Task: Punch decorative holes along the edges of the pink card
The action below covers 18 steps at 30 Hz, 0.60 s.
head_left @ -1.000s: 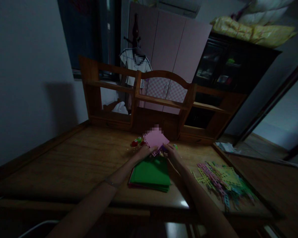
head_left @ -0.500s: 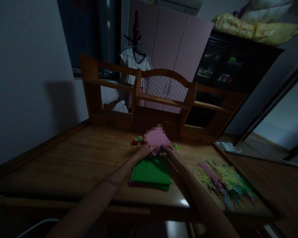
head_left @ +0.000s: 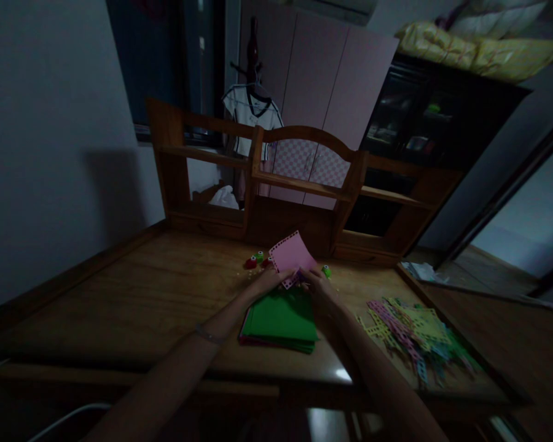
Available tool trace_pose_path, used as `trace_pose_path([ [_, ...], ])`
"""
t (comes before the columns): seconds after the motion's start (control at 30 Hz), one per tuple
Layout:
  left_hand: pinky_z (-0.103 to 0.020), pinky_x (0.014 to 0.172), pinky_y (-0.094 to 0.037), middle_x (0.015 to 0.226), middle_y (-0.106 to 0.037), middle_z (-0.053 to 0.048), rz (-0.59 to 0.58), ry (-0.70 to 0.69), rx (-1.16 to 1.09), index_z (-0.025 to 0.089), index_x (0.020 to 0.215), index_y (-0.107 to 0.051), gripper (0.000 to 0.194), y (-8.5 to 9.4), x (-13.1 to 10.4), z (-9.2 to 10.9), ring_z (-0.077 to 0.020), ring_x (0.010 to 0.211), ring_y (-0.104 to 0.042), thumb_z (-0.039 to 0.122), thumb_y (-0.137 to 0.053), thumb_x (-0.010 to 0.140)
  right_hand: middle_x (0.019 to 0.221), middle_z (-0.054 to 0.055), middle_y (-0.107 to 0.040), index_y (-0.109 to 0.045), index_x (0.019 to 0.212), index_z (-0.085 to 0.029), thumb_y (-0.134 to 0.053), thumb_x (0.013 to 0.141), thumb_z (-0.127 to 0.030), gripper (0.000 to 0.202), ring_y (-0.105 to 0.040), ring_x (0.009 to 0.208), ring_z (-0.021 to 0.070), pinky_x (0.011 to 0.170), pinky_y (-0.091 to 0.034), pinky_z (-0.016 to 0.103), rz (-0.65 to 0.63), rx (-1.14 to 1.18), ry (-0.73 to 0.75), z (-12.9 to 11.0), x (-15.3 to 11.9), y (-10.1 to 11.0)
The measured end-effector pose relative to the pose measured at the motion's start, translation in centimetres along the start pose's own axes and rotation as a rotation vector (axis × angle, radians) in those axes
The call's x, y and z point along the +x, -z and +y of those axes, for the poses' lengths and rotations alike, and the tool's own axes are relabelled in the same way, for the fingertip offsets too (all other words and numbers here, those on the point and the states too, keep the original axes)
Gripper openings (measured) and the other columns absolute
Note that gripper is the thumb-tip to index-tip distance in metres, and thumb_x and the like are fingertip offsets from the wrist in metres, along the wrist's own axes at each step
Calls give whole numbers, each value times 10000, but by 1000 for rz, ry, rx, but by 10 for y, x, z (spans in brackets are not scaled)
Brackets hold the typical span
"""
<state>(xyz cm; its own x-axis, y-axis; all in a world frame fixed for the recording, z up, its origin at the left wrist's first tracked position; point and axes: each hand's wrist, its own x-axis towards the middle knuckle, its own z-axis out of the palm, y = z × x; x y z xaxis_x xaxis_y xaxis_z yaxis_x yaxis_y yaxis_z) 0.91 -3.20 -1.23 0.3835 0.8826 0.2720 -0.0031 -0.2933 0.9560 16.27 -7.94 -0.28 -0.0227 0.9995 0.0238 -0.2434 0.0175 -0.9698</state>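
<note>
The pink sheet (head_left: 291,253) is at the centre of the frame, raised above the near part of the work surface and tilted. A row of holes runs along its upper-left edge; more holes show along its lower edge. Your left hand (head_left: 268,282) grips the sheet at its lower-left side, thumb over the face, fingers narrow. Your right hand (head_left: 321,285) is at the lower-right side, fingers curled close on a small purple object (head_left: 298,277), which is partly hidden and meets the sheet's lower edge.

Directly below your hands, lower centre, note the stack of green sheets (head_left: 281,322), with a dark reddish layer showing at its lower-left edge. Left of the pink sheet stand a red piece (head_left: 251,263) and a green piece (head_left: 259,256); a second green piece (head_left: 327,271) stands beside your right hand. Perforated strips (head_left: 408,328) form a loose, multicoloured pile at lower right. The wooden table (head_left: 166,282) supports these items; a wooden shelf unit (head_left: 299,186) spans its far edge.
</note>
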Motion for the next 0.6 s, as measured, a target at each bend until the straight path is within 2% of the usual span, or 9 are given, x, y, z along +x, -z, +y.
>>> trace_pose_path([
  [0.23,-322,662,-512,928,-692,-114,-23,-14,69,109,985,-640,387,-1,1,-7,-221,757,-630,410,-583,749,608,1,-550,-604,700,-195,-724,667,-418,255,-473,521,129,471,-368,244,-20,-48,34,-9,-4,-2],
  [0.43,-282,612,-499,783,-693,-80,-86,-60,95,106,1006,-640,379,-1,1,-4,-194,675,-621,397,-561,777,601,-5,-536,-568,617,-193,-694,697,-443,291,-446,518,118,479,-352,240,-4,-116,115,-11,-2,4],
  [0.6,-307,650,-518,872,-709,-90,-49,-106,139,119,1057,-645,387,-1,2,-6,-206,701,-640,376,-554,781,619,8,-565,-590,655,-192,-676,708,-480,306,-473,526,132,492,-362,252,-1,-176,119,-13,-3,1],
])
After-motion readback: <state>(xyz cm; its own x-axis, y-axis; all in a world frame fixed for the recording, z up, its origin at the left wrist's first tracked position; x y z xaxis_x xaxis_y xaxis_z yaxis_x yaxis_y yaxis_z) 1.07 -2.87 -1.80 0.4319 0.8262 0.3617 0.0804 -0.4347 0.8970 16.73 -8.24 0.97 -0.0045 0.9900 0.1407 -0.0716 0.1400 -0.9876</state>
